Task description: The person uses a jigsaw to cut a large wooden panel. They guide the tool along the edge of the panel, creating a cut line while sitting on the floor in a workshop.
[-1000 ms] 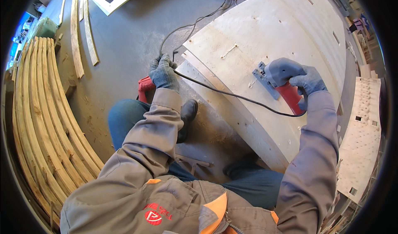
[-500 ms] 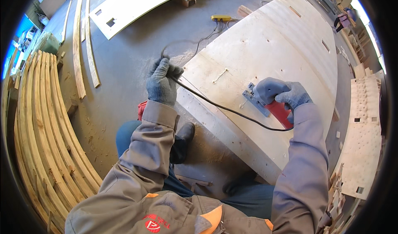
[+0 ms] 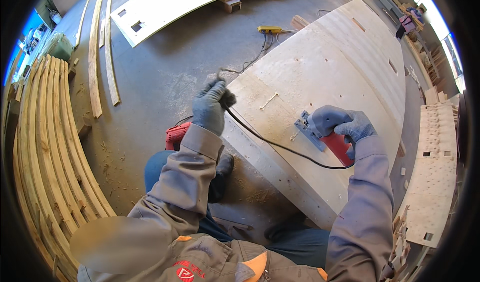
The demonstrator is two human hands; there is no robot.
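In a grey work glove, my right hand (image 3: 356, 126) is wrapped round the handle of a red and grey jigsaw (image 3: 327, 124). The saw's metal base plate rests on a large pale plywood sheet (image 3: 325, 77). My left hand (image 3: 210, 104), gloved alike, is closed round the saw's black power cord (image 3: 277, 143) just off the sheet's left edge. From there the cord sags across the plywood to the back of the saw. Small holes and a short slot mark the wood near the blade. Below my left hand, a second red power tool (image 3: 177, 134) shows partly behind my sleeve.
A yellow power strip (image 3: 270, 29) lies on the floor beyond the sheet. Another plywood panel (image 3: 175, 9) rests on blocks at the far left. Long wooden slats (image 3: 55, 152) are stacked at left. A holed board (image 3: 432, 167) lies at right; a person (image 3: 412, 19) is far right.
My left hand has moved a little right and down with the cord, uncovering more of the second red tool. The jigsaw stays at nearly the same spot on the plywood.
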